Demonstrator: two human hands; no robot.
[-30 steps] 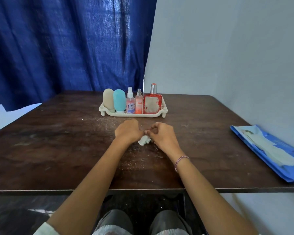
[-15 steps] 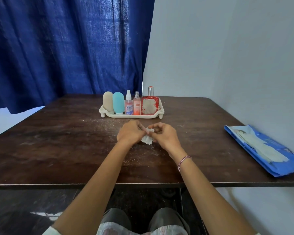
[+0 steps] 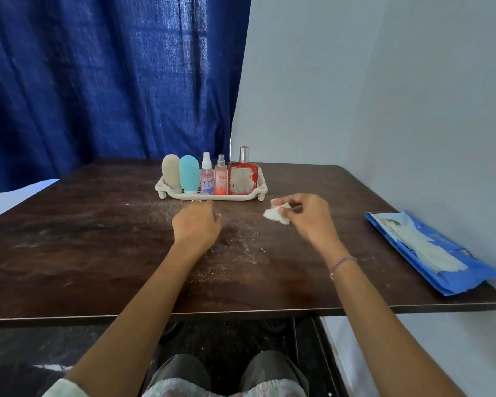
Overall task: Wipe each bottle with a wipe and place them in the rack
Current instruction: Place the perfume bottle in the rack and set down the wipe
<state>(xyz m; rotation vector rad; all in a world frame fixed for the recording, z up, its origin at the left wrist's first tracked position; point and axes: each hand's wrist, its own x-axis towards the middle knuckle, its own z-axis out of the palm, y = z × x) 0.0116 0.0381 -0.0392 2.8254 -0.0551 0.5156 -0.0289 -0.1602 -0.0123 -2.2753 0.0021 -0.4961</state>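
A cream plastic rack (image 3: 166, 189) stands at the far middle of the dark wooden table (image 3: 69, 239). In it, upright in a row, are a beige bottle (image 3: 171, 171), a teal bottle (image 3: 189, 173), a pink spray bottle (image 3: 207, 177), an orange spray bottle (image 3: 220, 179) and a red square perfume bottle (image 3: 243, 177). My right hand (image 3: 309, 217) pinches a crumpled white wipe (image 3: 276, 214) just right of the rack's front. My left hand (image 3: 196, 226) hovers over the table in front of the rack with loosely curled fingers and holds nothing.
A blue pack of wipes (image 3: 430, 250) lies at the table's right edge against the grey wall. White dust speckles the tabletop between my hands. A blue curtain hangs behind the table. My knees show below the near edge.
My hands, which were together around the wipe, have separated. The right hand carried the wipe to the right, and the left hand let go of it.
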